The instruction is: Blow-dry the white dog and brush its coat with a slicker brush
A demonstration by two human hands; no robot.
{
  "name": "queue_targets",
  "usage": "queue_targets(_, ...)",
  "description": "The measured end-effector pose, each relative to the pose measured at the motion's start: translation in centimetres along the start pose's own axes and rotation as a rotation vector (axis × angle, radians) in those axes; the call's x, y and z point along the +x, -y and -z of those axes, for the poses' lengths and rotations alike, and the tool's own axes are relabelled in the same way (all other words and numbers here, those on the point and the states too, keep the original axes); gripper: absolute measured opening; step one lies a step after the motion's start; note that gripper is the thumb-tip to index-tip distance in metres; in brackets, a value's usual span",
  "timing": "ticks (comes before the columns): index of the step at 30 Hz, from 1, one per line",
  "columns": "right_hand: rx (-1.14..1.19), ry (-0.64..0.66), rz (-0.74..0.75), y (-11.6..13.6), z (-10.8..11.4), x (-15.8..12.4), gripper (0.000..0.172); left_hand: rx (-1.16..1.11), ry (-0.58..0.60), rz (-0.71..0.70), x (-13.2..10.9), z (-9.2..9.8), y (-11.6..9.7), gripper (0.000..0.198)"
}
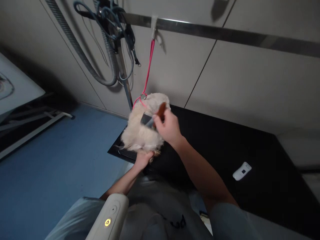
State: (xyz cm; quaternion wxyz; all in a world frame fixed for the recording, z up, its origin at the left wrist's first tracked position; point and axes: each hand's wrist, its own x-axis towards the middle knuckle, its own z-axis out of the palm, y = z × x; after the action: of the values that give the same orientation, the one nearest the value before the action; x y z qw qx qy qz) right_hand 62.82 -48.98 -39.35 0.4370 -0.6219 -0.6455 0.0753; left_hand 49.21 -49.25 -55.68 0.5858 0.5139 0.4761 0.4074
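A cream-coated dog (136, 131) is on the near left corner of a black table, with a pink leash (150, 61) looped about it and running up to the wall rail. My right hand (168, 126) is closed around the brown handle of a slicker brush (147, 120). The brush's flat head lies over the fur of the back, slightly blurred. Low at the dog's near side, my left hand (144, 159) is wrapped around what looks like a leg, with a brownish tuft showing past the fingers.
On the black table (212, 143) lies a white hand-held device (242, 171) to the right. A grey ribbed hose (86, 60) and tangled cords (110, 16) hang by a metal post (125, 76). The metal rail (200, 30) crosses the wall. A white-topped stand (20, 83) is at left.
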Motion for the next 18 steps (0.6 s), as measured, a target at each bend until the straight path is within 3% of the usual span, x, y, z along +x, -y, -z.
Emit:
queue_targets(1, -0.008, -0.046, 0.03, 0.1, 0.0, 0.3, 0.015, -0.001, -0.003, -0.004, 0.1, 0.1, 0.1, 0.029)
queue_targets(2, -0.019, 0.004, 0.086, 0.2, -0.1, 0.5, 0.015, -0.004, -0.001, -0.006, 0.1, 0.2, 0.1, 0.028)
queue_targets(5, -0.073, 0.365, 0.132, 0.2, -0.9, 1.2, 0.017, -0.003, 0.03, 0.012, 0.4, 0.5, 0.5, 0.023)
queue_targets(6, -0.08, 0.392, 0.081, 0.1, -1.2, 1.3, 0.018, -0.001, 0.031, 0.019, 0.5, 0.6, 0.7, 0.025)
queue_targets(8, -0.08, 0.223, -0.029, -0.2, -1.6, 1.4, 0.015, -0.009, 0.014, 0.015, 0.7, 0.8, 1.0, 0.035)
queue_targets(10, -0.059, 0.031, -0.049, -0.5, -1.9, 1.1, 0.016, -0.011, 0.014, 0.015, 0.7, 1.1, 1.4, 0.044)
queue_targets(11, -0.04, 0.03, -0.025, -0.6, -2.1, 0.9, 0.018, -0.007, 0.03, 0.03, 0.7, 1.2, 1.6, 0.043)
queue_targets(14, 0.013, 0.284, 0.003, -1.2, -2.2, 0.9, 0.016, -0.001, 0.098, 0.086, 0.6, 1.7, 2.2, 0.037)
queue_targets(15, 0.009, 0.306, -0.028, -1.5, -2.2, 1.1, 0.016, -0.003, 0.101, 0.093, 0.6, 1.9, 2.4, 0.038)
queue_targets(16, -0.011, 0.238, -0.071, -1.8, -2.1, 1.4, 0.015, -0.006, 0.094, 0.095, 0.7, 2.1, 2.6, 0.039)
queue_targets(18, -0.052, -0.052, -0.138, -2.3, -1.8, 2.0, 0.015, 0.001, 0.076, 0.095, 0.7, 2.5, 3.2, 0.044)
